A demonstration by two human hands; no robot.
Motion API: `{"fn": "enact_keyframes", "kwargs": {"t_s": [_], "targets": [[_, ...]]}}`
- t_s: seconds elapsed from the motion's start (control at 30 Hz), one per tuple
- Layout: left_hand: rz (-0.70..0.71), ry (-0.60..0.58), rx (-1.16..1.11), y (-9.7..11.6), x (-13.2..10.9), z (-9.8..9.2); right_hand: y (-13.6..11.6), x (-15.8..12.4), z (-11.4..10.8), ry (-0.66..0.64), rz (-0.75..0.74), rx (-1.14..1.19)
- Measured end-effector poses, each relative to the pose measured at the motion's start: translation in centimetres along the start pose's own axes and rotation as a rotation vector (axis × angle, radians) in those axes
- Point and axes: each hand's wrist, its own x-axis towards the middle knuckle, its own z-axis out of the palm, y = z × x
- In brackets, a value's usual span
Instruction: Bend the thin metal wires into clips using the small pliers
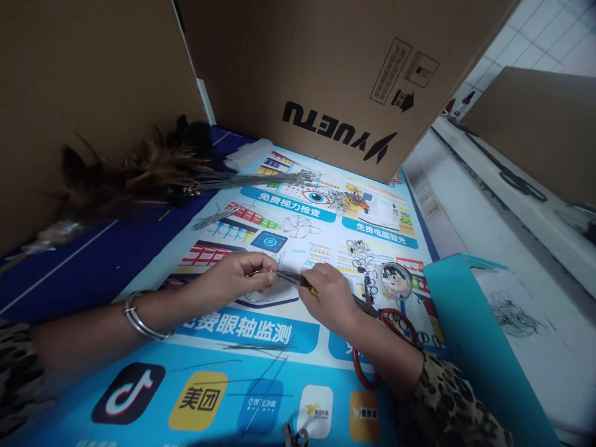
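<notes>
Pinching a thin wire (254, 272) and gripping pliers (293, 279) at centre

Head view: at the centre of the frame, pinching the thin wire between thumb and forefinger of the left hand (239, 277), with much of its length hidden behind the fingers. Just right of there, wrapping the right hand (328, 295) around the pliers, with slim nose pointing left to the left fingertips; too small to tell any grip at the tip. Beneath the right wrist, lying partly covered, red-handled scissors (399, 324). Right of centre, resting near the scissors, a round clear ring (411, 282) and a dark wire tangle (360, 251).

At lower centre, scattered across a printed sheet (79, 417), loose straight wires (258, 346). At the bottom edge, cut off by the frame, a metal tool (297, 436). At left, heaped on dark blue, brown feathers (139, 162). In the upper middle, standing with lettering upside down, a cardboard box (261, 56). At right, leaning inward, a teal box (479, 351).
</notes>
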Motion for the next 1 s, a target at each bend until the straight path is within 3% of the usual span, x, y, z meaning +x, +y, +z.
{"fn": "enact_keyframes", "kwargs": {"t_s": [0.33, 1.0], "targets": [[0.049, 0.005, 0.077, -0.24, 0.08, -0.06, 0.27, -0.07, 0.05, 0.038, -0.044, -0.183], [-0.038, -0.079, -0.07, 0.53, -0.22, -0.38, 0.38, 0.01, 0.12, 0.027, -0.025, -0.173]]}}
